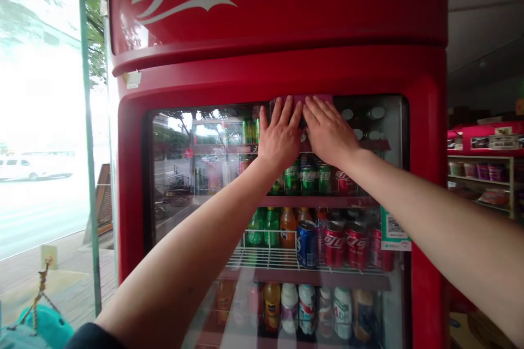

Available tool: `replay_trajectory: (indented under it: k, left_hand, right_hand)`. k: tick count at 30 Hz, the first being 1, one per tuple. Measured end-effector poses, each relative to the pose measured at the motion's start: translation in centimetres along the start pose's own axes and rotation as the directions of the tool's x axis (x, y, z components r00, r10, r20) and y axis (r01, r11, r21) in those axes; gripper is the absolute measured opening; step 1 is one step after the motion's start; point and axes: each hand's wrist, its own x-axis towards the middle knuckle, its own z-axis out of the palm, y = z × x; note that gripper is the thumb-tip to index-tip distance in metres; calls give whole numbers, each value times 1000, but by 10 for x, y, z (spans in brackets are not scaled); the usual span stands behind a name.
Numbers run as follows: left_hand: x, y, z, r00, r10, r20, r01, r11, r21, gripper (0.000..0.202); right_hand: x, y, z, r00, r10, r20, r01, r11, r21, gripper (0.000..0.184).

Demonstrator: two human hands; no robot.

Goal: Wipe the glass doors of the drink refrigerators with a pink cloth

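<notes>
A tall red drinks fridge [426, 174] with a glass door [196, 185] stands right in front of me. Both my arms reach up to the top edge of the glass. My left hand [280, 136] and my right hand [327, 132] lie flat side by side, fingers stretched out, pressing a pink cloth [317, 98] against the glass. Only a strip of the cloth shows above my fingertips. Behind the glass stand shelves of red cans [346, 244], a blue can [306, 243], green bottles [262, 227] and orange bottles [288, 226].
A green QR sticker [393, 228] is stuck on the door at the right. Left of the fridge a glass wall [45, 120] looks onto a street with a white car. At the far right stand shop shelves [483, 180] with goods. A teal object [45, 324] sits at lower left.
</notes>
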Motion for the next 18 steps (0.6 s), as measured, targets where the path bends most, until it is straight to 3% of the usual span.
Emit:
replay_trajectory:
  k: [8,18]
  left_hand:
    - [-22,19,15,999,-54,-4,54,998,-25,64]
    - [-99,62,30,998,-51,30,53,995,-79,66]
  right_hand:
    - [-30,-10,24,991,54,-121,-49,998,40,60]
    - [-121,-35,25,987,55,-151,-44,996,75,61]
